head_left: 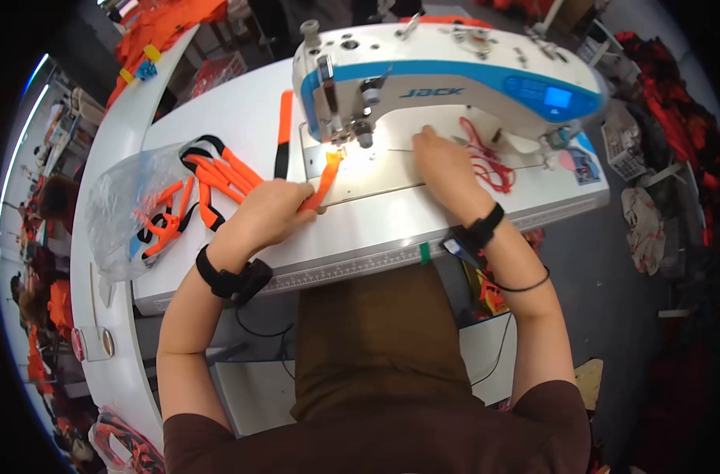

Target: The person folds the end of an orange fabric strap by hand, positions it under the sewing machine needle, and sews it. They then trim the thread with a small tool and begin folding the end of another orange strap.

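A white and blue sewing machine [455, 71] stands on the table with its lamp lit. My left hand [273, 212] is closed on an orange strap [322, 188], whose far end lies by the presser foot [338, 144]. My right hand [447, 164] is over the machine bed, right of the needle, with its fingers curled together. Whether anything is between those fingers is hidden. Beside it lies a tangle of red cord [494, 172]. More orange and black straps [222, 175] are heaped left of my left hand.
A clear plastic bag [123, 213] lies at the table's left. Another orange and black strap [284, 130] lies flat behind the needle area. A ruler strip [360, 265] runs along the front edge. Orange fabric [154, 39] is piled at the back left, and a white basket [622, 146] stands right.
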Demonstrator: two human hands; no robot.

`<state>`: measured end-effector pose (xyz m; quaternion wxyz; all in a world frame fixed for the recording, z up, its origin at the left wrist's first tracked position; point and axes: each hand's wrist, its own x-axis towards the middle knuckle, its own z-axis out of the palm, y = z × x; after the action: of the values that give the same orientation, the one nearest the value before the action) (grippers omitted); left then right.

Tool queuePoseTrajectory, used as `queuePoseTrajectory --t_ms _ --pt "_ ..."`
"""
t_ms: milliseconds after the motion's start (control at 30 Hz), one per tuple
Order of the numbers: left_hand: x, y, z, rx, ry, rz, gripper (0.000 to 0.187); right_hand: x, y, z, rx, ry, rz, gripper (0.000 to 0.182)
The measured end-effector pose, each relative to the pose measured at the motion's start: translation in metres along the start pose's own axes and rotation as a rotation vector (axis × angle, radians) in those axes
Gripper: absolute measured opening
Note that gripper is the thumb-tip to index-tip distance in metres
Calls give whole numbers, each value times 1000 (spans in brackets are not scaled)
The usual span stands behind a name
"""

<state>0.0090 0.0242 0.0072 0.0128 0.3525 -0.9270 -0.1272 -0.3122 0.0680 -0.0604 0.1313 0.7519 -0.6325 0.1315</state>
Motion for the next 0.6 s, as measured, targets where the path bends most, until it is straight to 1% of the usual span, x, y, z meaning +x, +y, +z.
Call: queuePoseTrajectory --t_ms 33,67,100,133,167,200,233,267,300,367,400,467,500,533,567,600 --pt "-3 9 -7 -122 -51 -43 26 0 3 5 -15 102 -83 7" --pt "-6 17 -12 -243 -106 -86 25 3 7 4 -36 117 -77 7" --pt "-10 22 -14 -376 -87 -112 23 8 11 3 -91 119 -145 8" --pt "-15 28 -15 -369 -77 -101 23 12 17 1 -141 117 -216 10" --pt "-21 33 -16 -536 -75 -143 23 18 23 -2 -190 145 -180 10" --pt "-30 38 -17 -707 -72 -191 23 25 33 0 -191 150 -187 10" --pt "-41 46 -18 -916 -109 -225 26 30 47 5 -289 170 -141 10" --pt "-50 45 -4 -1154 -120 -217 31 30 58 9 -383 188 -95 10" --pt "-62 50 5 -1286 -133 -234 35 27 65 10 -374 187 -108 10" --pt "-87 67 20 -1508 -162 -291 41 23 74 13 -245 108 -81 12" --pt "-97 76 27 -1580 -187 -308 42 19 63 5 -240 103 -95 12" --pt "-117 92 41 -1670 -175 -362 41 3 41 -18 75 102 -105 27" --pt "-124 97 51 -1729 -166 -355 41 -9 14 -32 184 112 -132 35" --pt "-130 102 63 -1788 -161 -348 41 -19 -8 -31 279 211 -240 44" --pt "-133 108 72 -1817 -162 -347 41 -30 -34 -40 344 170 -293 55" --pt "-135 115 76 -1833 -175 -390 41 -35 -52 -36 447 147 -373 62"
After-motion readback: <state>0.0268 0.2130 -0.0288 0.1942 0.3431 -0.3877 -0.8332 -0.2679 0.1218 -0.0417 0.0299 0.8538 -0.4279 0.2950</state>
